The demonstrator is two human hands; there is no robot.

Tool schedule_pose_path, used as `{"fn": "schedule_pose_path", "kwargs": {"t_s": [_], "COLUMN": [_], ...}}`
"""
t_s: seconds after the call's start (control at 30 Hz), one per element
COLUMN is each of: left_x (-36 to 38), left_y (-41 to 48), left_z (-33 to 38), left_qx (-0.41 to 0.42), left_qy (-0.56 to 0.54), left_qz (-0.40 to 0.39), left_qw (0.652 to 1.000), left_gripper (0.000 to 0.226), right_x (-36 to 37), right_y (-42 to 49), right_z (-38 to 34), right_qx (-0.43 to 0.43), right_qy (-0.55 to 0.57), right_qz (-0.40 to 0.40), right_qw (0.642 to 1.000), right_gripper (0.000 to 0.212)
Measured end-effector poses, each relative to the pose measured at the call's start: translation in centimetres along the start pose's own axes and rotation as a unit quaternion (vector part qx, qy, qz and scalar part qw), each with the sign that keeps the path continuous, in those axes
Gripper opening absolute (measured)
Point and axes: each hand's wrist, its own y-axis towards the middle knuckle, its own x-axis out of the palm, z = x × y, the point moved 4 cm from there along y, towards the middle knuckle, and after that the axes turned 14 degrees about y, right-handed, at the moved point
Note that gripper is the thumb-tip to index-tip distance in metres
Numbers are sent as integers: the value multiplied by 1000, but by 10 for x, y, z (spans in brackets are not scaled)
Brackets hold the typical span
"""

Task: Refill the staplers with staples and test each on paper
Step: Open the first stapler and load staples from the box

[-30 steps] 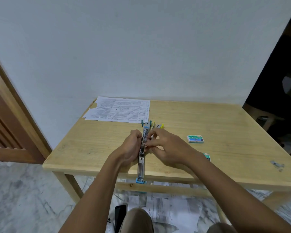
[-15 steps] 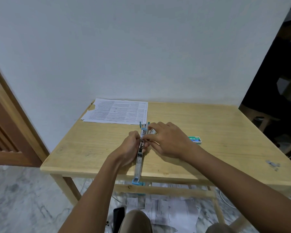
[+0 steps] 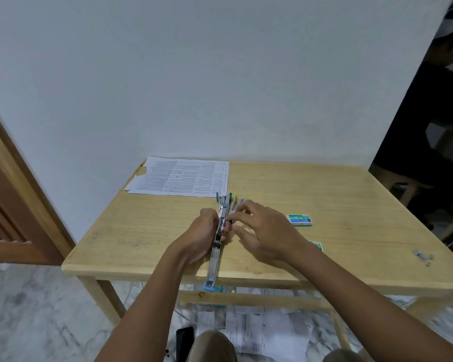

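**Wooden table point(image 3: 141, 231) with two hands at an opened blue stapler point(image 3: 215, 254)**

Seen from the head view, a pale wooden table stands against a white wall. The blue stapler lies unfolded flat near the middle of the front edge. Its long metal arm points toward the person and its blue end juts past the table's rim.

The left hand point(image 3: 203, 231) holds the stapler at its middle, with its grip curled round the metal body from the left. The right hand point(image 3: 267, 231) hovers just beside it on the right, fingers loosely spread. The thumb and forefinger tips meet the stapler's side. Whether that grip pinches anything cannot be told.

More staplers point(image 3: 232, 198) lie in a close row just behind the hands, with teal and yellow ends showing. A printed sheet point(image 3: 183, 178) rests at the far left corner. A green staple box point(image 3: 300, 220) sits to the right of the hands, and a second box point(image 3: 316, 245) is half hidden behind the right wrist. Loose staples point(image 3: 422, 256) lie near the right edge. Papers point(image 3: 262, 333) and a dark phone point(image 3: 185, 340) lie on the marble floor below.
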Motion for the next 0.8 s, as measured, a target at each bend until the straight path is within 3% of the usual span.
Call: {"fn": "schedule_pose_path", "kwargs": {"t_s": [0.13,0.3,0.53,0.8], "left_x": [0,-7,-2,-2], "left_y": [-1,0,0,-5], "left_z": [1,1,2,8], "left_qx": [-12,-17,-17,-7], "left_qy": [15,83,-16,42], "left_qz": [5,62,36,57], "left_qw": [1000,995,999,997], "left_gripper": [36,32,24,36], "right_x": [9,20,10,27], "right_y": [-7,-1,7,8], "right_z": [0,0,-2,2], "right_qx": [31,30,-7,35], "right_qy": [69,2,-66,14], "right_qz": [8,-8,19,35], "right_qw": [997,1000,998,999], "right_gripper": [38,44,39,42]}}
